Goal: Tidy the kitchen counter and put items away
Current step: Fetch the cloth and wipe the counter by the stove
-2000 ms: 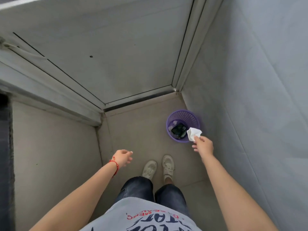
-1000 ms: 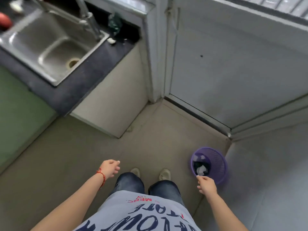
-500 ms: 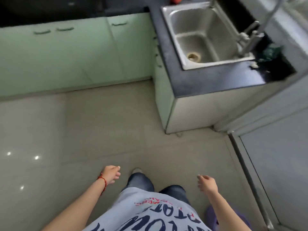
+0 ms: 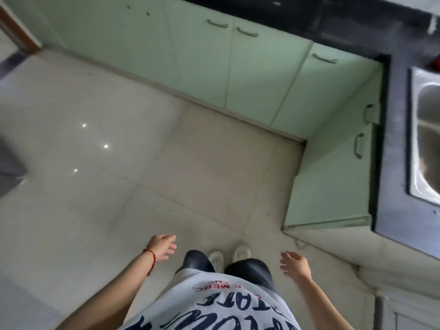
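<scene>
Surface: dark counter top, running along the top edge of view and turning down the right side, from about 1 o'clock round to 3 o'clock. It is the thing to tidy; nothing loose on it that I can make out through the blur. A small white mark at its far end near 1 o'clock, too smeared to name.

Steel sink set into the surface at 3 o'clock, cut off by the frame edge.

My left hand hangs at about 7 o'clock, fingers loosely spread and pointing inward, holding nothing. A red bead bracelet circles that wrist.

My right hand hangs at about 5 o'clock, fingers relaxed and apart, also holding nothing. Both hands are over the floor, well apart from the surface.

Below the surface: pale green cabinets with curved handles, meeting in an inside corner near 2 o'clock.

Floor: glossy beige tile, with three small bright light spots at 9 o'clock.

Straight down at 6 o'clock: my grey shirt with dark and red lettering, dark trousers, and pale shoes side by side on the tile.

Brown door frame edge at 11 o'clock.
</scene>
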